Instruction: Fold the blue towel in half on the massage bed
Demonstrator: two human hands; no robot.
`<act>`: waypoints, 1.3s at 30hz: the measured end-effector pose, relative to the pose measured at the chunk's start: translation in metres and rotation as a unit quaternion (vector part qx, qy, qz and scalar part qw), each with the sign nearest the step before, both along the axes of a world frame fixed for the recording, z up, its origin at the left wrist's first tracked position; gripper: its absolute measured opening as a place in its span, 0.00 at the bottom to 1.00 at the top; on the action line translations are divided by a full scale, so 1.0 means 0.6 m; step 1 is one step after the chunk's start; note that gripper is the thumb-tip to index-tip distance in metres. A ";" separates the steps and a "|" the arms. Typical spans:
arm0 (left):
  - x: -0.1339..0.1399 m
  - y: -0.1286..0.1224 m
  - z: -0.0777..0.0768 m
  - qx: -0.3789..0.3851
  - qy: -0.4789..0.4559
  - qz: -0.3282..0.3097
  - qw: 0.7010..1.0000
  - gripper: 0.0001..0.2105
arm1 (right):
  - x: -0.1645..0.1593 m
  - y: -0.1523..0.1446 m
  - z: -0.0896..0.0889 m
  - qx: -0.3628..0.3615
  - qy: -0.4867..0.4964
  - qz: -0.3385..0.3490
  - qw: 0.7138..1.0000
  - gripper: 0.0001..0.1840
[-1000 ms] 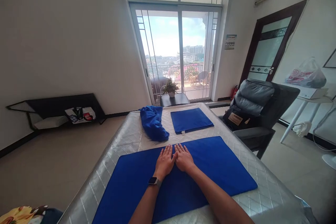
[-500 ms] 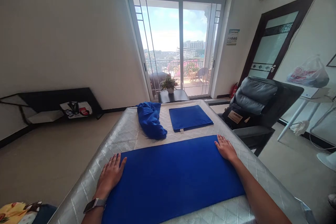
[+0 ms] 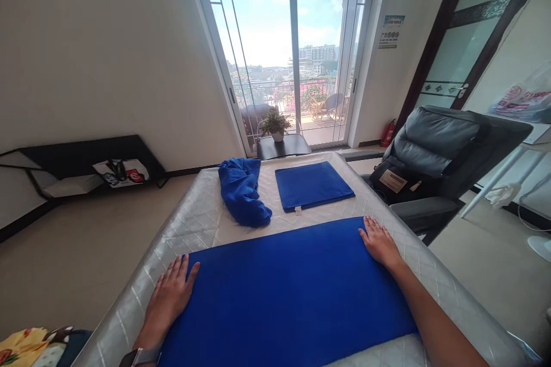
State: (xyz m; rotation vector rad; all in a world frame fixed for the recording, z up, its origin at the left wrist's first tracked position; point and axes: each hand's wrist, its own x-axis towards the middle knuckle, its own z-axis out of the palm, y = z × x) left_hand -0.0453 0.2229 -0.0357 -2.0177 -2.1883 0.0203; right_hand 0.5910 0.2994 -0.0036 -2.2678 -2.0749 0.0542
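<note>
A large blue cloth (image 3: pixel 284 292), folded into a smooth rectangle, lies flat on the silvery quilted mattress (image 3: pixel 181 206). My left hand (image 3: pixel 172 287) rests on its left edge, fingers stretched out and thumb apart. At the far right corner my right hand (image 3: pixel 379 241) lies flat, its fingers also extended. Neither hand grips anything. Beyond the cloth, a smaller folded blue cloth (image 3: pixel 314 184) with a white tag sits on the right. To its left is a crumpled blue cloth (image 3: pixel 245 192) in a loose heap.
A dark leather armchair (image 3: pixel 439 160) with a black bag (image 3: pixel 391 180) stands right of the mattress. Past the far end is a black chair (image 3: pixel 282 146) holding a potted plant (image 3: pixel 276 124). Patterned fabric (image 3: pixel 30 347) shows at lower left; a black shelf (image 3: pixel 90 163) is against the left wall.
The camera view has tilted down and come slightly closer, so everything appears shifted. Both hands stay flat at the cloth's edges, and the cloths look unchanged.
</note>
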 end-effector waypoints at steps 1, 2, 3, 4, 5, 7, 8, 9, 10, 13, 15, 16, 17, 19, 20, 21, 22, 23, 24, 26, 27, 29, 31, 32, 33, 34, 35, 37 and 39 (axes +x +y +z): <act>0.003 0.000 0.001 0.001 0.001 0.008 1.000 0.31 | 0.000 0.000 -0.001 0.000 0.000 0.000 1.000 0.36; 0.006 0.000 0.003 0.005 -0.005 0.027 1.000 0.31 | 0.000 0.000 -0.001 -0.001 -0.002 0.000 1.000 0.36; 0.010 0.001 0.006 0.010 -0.018 0.042 0.999 0.32 | 0.001 0.000 -0.002 -0.002 -0.005 0.000 1.000 0.36; 0.014 0.002 0.008 0.012 -0.032 0.053 0.998 0.33 | 0.001 0.000 -0.002 -0.003 -0.009 -0.001 1.000 0.36; 0.018 0.003 0.010 0.015 -0.044 0.061 0.997 0.34 | 0.001 0.000 -0.003 -0.003 -0.013 -0.001 1.000 0.36; 0.023 0.003 0.013 0.020 -0.059 0.061 0.996 0.35 | 0.003 0.001 -0.004 -0.002 -0.018 -0.001 1.000 0.36; 0.024 0.003 0.013 0.023 -0.062 0.055 0.996 0.35 | 0.003 0.001 -0.005 -0.001 -0.019 -0.001 1.000 0.36; 0.024 0.002 0.013 0.028 -0.066 0.052 0.996 0.35 | 0.004 0.001 -0.005 0.001 -0.019 -0.002 1.000 0.36; 0.024 0.002 0.012 0.035 -0.071 0.051 0.996 0.35 | 0.005 0.002 -0.006 0.003 -0.019 -0.002 1.000 0.36; 0.022 0.003 0.008 0.049 -0.091 0.058 0.993 0.35 | 0.005 0.002 -0.006 0.010 -0.010 0.000 1.000 0.36; 0.024 0.005 0.007 0.053 -0.101 0.067 0.991 0.35 | 0.004 0.002 -0.005 0.013 -0.001 0.000 1.000 0.36; 0.025 0.006 0.007 0.055 -0.102 0.071 0.991 0.36 | 0.003 0.001 -0.004 0.016 0.001 -0.002 1.000 0.36; 0.027 0.007 0.007 0.056 -0.101 0.071 0.991 0.36 | 0.002 0.000 -0.002 0.024 0.001 -0.004 1.000 0.35; 0.031 0.006 0.011 0.059 -0.093 0.065 0.992 0.36 | -0.002 -0.004 0.004 0.058 -0.013 -0.001 0.998 0.34; 0.033 0.005 0.014 0.065 -0.088 0.064 0.992 0.35 | -0.006 -0.007 0.008 0.081 -0.022 0.008 0.996 0.33; 0.036 0.004 0.019 0.073 -0.084 0.065 0.992 0.35 | -0.011 -0.010 0.014 0.103 -0.030 0.024 0.994 0.32; 0.039 0.003 0.025 0.084 -0.079 0.065 0.991 0.35 | -0.019 -0.015 0.020 0.121 -0.035 0.044 0.991 0.31; 0.043 0.001 0.031 0.097 -0.075 0.064 0.990 0.36 | -0.030 -0.020 0.028 0.132 -0.035 0.068 0.988 0.31; 0.050 0.000 0.038 0.109 -0.072 0.062 0.989 0.36 | -0.045 -0.027 0.036 0.137 -0.029 0.095 0.986 0.30; 0.076 -0.001 0.054 0.116 -0.079 0.035 0.989 0.35 | -0.088 -0.042 0.054 0.139 -0.005 0.150 0.979 0.30; 0.096 0.000 0.062 0.110 -0.089 0.008 0.990 0.34 | -0.115 -0.050 0.062 0.137 0.011 0.180 0.974 0.29; 0.151 0.005 0.074 0.089 -0.111 -0.070 0.987 0.31 | -0.181 -0.065 0.077 0.130 0.047 0.241 0.961 0.29; 0.223 0.016 0.082 0.072 -0.121 -0.165 0.976 0.29 | -0.251 -0.072 0.085 0.113 0.082 0.292 0.946 0.29; 0.261 0.023 0.084 0.072 -0.121 -0.204 0.969 0.29 | -0.285 -0.072 0.085 0.101 0.096 0.306 0.942 0.29; 0.298 0.032 0.085 0.076 -0.122 -0.233 0.962 0.28 | -0.315 -0.070 0.083 0.089 0.107 0.312 0.940 0.29; 0.332 0.040 0.084 0.084 -0.123 -0.251 0.956 0.27 | -0.341 -0.067 0.079 0.071 0.114 0.312 0.941 0.29; 0.363 0.049 0.081 0.091 -0.124 -0.259 0.954 0.26 | -0.362 -0.062 0.072 0.052 0.118 0.307 0.943 0.29; 0.408 0.065 0.072 0.102 -0.125 -0.258 0.952 0.25 | -0.388 -0.053 0.053 0.027 0.117 0.294 0.948 0.30; 0.431 0.075 0.059 0.106 -0.123 -0.256 0.953 0.24 | -0.397 -0.047 0.034 0.025 0.113 0.289 0.950 0.32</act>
